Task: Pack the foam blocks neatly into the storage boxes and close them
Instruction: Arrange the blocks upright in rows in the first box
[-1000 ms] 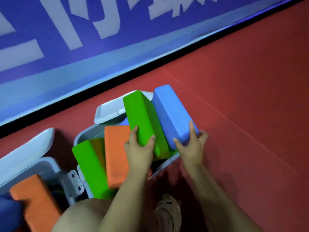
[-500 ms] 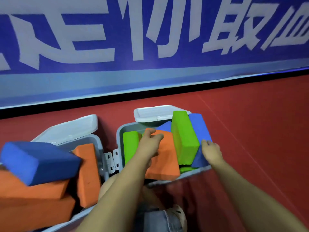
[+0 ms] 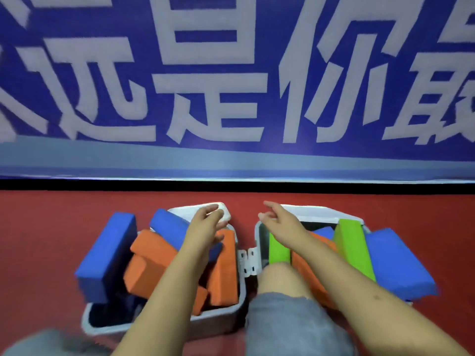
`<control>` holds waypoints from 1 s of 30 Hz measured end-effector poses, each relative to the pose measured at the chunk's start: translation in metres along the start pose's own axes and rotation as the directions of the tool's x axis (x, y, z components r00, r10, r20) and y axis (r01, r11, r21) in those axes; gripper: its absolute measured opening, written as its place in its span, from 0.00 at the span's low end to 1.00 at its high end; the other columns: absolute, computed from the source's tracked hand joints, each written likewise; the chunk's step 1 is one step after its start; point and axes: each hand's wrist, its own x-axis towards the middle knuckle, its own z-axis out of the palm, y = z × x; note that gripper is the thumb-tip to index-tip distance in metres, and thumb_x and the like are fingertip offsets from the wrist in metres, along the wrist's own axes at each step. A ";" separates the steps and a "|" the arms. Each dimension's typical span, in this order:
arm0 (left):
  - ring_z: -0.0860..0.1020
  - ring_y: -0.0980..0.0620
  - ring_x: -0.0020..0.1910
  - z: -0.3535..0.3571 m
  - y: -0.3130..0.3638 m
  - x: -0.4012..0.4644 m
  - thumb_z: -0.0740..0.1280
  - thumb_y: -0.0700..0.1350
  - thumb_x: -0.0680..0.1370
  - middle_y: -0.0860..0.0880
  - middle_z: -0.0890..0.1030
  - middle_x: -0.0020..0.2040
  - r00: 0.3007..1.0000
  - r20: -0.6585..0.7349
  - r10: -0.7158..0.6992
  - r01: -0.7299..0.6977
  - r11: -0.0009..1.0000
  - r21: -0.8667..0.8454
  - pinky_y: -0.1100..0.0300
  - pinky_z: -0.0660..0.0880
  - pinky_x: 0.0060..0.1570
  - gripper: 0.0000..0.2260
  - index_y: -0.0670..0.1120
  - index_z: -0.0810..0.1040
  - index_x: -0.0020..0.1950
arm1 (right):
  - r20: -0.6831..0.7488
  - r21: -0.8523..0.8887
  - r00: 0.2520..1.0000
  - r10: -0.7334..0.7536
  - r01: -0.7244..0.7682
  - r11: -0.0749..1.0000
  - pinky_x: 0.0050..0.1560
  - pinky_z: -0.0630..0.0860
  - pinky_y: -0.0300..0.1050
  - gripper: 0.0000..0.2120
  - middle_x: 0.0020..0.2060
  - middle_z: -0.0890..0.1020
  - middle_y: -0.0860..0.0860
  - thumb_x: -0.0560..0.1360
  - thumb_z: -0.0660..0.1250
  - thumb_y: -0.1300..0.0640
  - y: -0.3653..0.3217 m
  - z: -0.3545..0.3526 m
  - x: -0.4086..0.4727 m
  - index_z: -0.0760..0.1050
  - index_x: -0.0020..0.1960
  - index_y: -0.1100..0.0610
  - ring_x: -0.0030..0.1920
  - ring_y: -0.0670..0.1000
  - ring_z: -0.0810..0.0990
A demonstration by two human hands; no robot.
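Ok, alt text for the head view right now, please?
Both hands reach over two open grey boxes on a red floor: left hand touching the left lid, right hand open above the right box. Foam blocks stick out untidily.

Two boxes, left box (image 3: 164, 326) and right box (image 3: 259, 235), sit side by side on the floor (image 3: 51, 227) before a banner (image 3: 231, 86), blocks (image 3: 221, 265) piled in both.
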 end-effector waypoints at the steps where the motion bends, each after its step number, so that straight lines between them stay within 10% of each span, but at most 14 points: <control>1: 0.79 0.52 0.49 -0.025 -0.003 -0.001 0.62 0.43 0.79 0.48 0.77 0.56 0.999 -0.039 -0.001 0.001 1.000 0.003 0.59 0.70 0.39 0.09 0.49 0.73 0.60 | 0.028 0.011 0.999 -0.022 0.022 1.000 0.52 0.71 0.40 0.22 0.54 0.78 0.52 0.78 0.64 0.50 -0.013 0.015 0.000 0.67 0.69 0.53 0.51 0.48 0.76; 6: 0.78 0.53 0.49 -0.087 -0.032 -0.002 0.62 0.45 0.79 0.50 0.78 0.55 0.996 -0.039 -0.079 0.083 0.988 0.128 0.57 0.72 0.44 0.07 0.51 0.74 0.56 | 0.326 -0.132 0.945 -0.018 0.064 0.989 0.59 0.70 0.42 0.21 0.58 0.78 0.50 0.77 0.64 0.49 -0.025 0.101 0.001 0.70 0.68 0.55 0.56 0.49 0.76; 11: 0.78 0.52 0.46 -0.119 -0.082 -0.005 0.61 0.47 0.79 0.50 0.78 0.49 0.972 0.009 -0.236 0.224 0.930 0.291 0.57 0.71 0.44 0.03 0.51 0.74 0.50 | 0.623 -0.398 0.741 0.250 0.025 0.917 0.61 0.68 0.39 0.19 0.65 0.75 0.53 0.80 0.59 0.50 0.016 0.172 -0.007 0.70 0.68 0.56 0.64 0.53 0.73; 16: 0.79 0.52 0.49 -0.150 -0.117 0.005 0.60 0.52 0.80 0.50 0.81 0.51 0.933 -0.064 -0.353 0.358 0.903 0.236 0.54 0.74 0.50 0.11 0.47 0.76 0.54 | 0.646 -0.412 0.674 0.358 -0.087 0.907 0.45 0.71 0.35 0.18 0.66 0.74 0.53 0.80 0.57 0.55 0.061 0.214 -0.006 0.69 0.70 0.53 0.49 0.47 0.76; 19: 0.80 0.50 0.49 -0.147 -0.134 0.017 0.59 0.54 0.80 0.48 0.82 0.52 0.903 -0.062 -0.425 0.429 0.887 0.172 0.51 0.73 0.55 0.15 0.45 0.77 0.57 | 0.674 -0.398 0.648 0.353 -0.085 0.914 0.56 0.70 0.39 0.19 0.67 0.73 0.53 0.80 0.57 0.56 0.073 0.235 -0.004 0.67 0.71 0.54 0.61 0.53 0.75; 23: 0.80 0.48 0.51 -0.131 -0.147 0.035 0.59 0.53 0.81 0.45 0.82 0.54 0.891 -0.006 -0.453 0.450 0.883 0.136 0.53 0.73 0.51 0.15 0.45 0.77 0.57 | 0.693 -0.364 0.640 0.333 -0.089 0.927 0.46 0.68 0.38 0.18 0.59 0.79 0.54 0.77 0.59 0.62 0.087 0.264 0.000 0.70 0.67 0.55 0.57 0.56 0.78; 30: 0.79 0.51 0.55 -0.131 -0.164 0.050 0.58 0.57 0.80 0.48 0.82 0.55 0.863 -0.023 -0.504 0.503 0.856 0.118 0.53 0.76 0.53 0.16 0.48 0.78 0.57 | 0.656 -0.452 0.623 0.426 -0.128 0.883 0.68 0.67 0.45 0.38 0.74 0.59 0.52 0.71 0.65 0.58 0.110 0.285 -0.008 0.50 0.76 0.50 0.70 0.56 0.66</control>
